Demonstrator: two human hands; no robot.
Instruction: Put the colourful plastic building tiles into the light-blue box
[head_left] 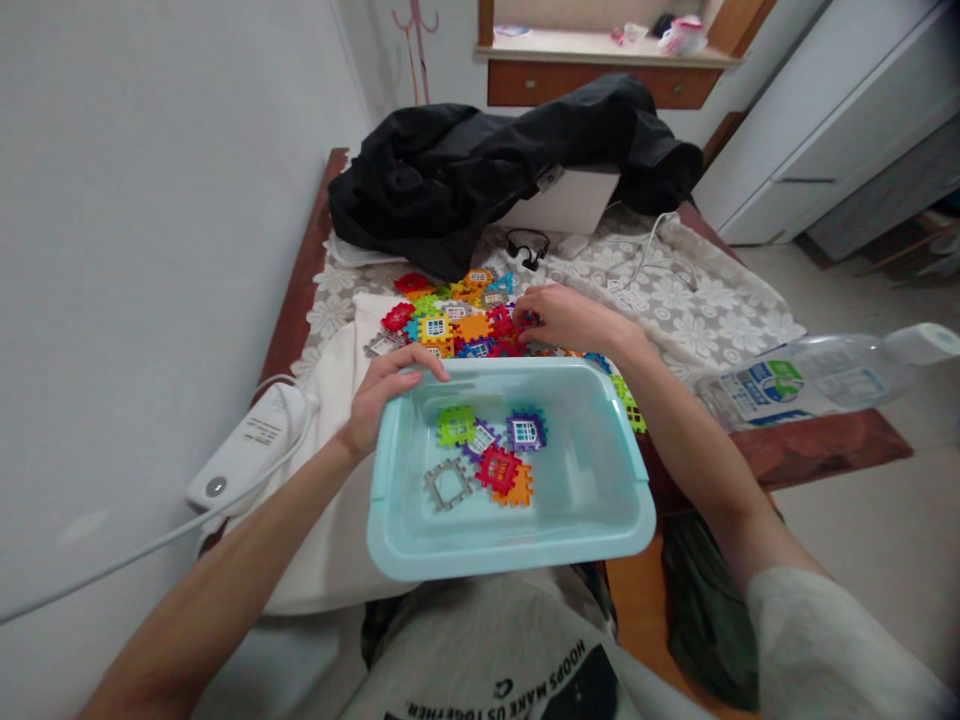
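Tub (589,485) of glossy plastic sits near, holding notched square tiles (480,440); the left hand (382,395) has its grip clamped on the far-left edge, probably for steadiness. On the desk (832,445), the right hand (564,315) curls over more toothed tiles (472,327), its grip's hold unclear; beyond lies rumpled black cloth (465,165).

Both of a person's forearms (247,555) stretch forward, bare and angled inward. The left hand (379,395) shows its back, fingers extended rightward; the right hand (561,318), reaching farther out, points leftward, fingers curled, tips partly hidden from view.
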